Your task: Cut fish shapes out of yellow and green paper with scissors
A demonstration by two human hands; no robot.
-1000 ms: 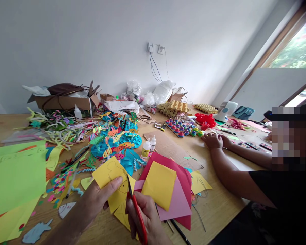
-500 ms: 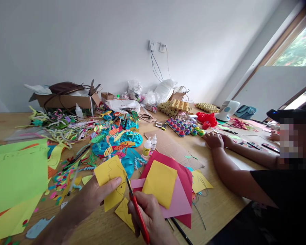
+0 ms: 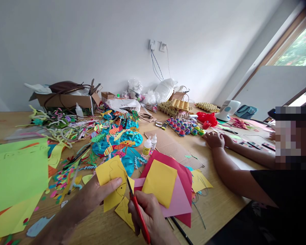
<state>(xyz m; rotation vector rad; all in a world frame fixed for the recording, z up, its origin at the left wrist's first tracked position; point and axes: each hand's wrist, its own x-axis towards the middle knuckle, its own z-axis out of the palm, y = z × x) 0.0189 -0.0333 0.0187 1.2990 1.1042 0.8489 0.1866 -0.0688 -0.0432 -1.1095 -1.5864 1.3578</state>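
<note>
My left hand (image 3: 97, 194) pinches a yellow paper sheet (image 3: 112, 173) with a pencil outline drawn on it, thumb on top. My right hand (image 3: 148, 217) is closed round red-handled scissors (image 3: 136, 206), whose dark blades meet the right edge of that sheet. A cut-off yellow scrap (image 3: 123, 212) lies on the table under both hands. Just right of the scissors lies a stack of red, pink and yellow paper (image 3: 168, 183).
Another person sits at the right, their hands (image 3: 214, 139) flat on the table. Green and yellow sheets (image 3: 15, 173) lie at the left. Blue discs with paper fish (image 3: 117, 143), glue bottles (image 3: 149, 146), egg trays (image 3: 174, 107), a cardboard box (image 3: 63, 98) and scraps cover the wooden table (image 3: 219, 204).
The lower yellow piece has come away from the held sheet and lies on the table. Both hands stay nearly in place; the view shifted slightly.
</note>
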